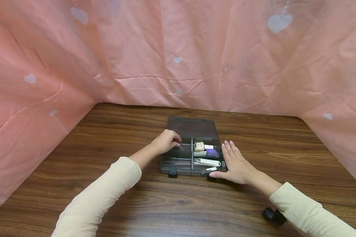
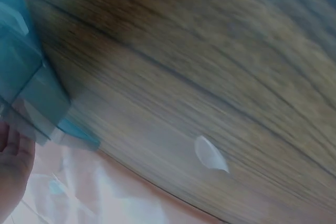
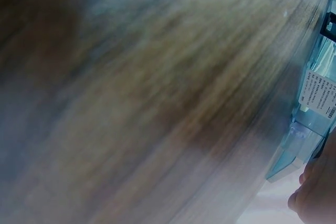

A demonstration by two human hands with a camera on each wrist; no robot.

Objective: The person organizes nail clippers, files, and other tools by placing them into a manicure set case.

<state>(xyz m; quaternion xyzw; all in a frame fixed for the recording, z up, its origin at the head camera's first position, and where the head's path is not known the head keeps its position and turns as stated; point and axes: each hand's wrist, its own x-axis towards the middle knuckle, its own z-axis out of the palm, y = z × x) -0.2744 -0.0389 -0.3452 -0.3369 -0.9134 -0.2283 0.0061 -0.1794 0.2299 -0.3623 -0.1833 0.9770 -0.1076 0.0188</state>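
A translucent dark organizer box (image 1: 181,171) lies on the table with its lid (image 1: 192,127) folded back. My left hand (image 1: 165,142) is over its left compartments, thumb and fingers bent and pinching a small clear piece (image 1: 181,147), too small to identify. My right hand (image 1: 238,166) rests against the box's right side, fingers straight and thumb at the front edge. The right compartments hold a beige nail polish bottle (image 1: 199,146), a purple nail polish bottle (image 1: 211,153), a nail clipper (image 1: 207,162) and a small white piece (image 1: 211,169), partly behind the thumb.
The box stands on a brown wood-grain table (image 1: 130,115). Pink cloth (image 1: 195,65) with pale hearts hangs round the back and sides. A black object (image 1: 273,216) lies beside the right sleeve. A printed label (image 3: 318,94) shows on the box in the right wrist view.
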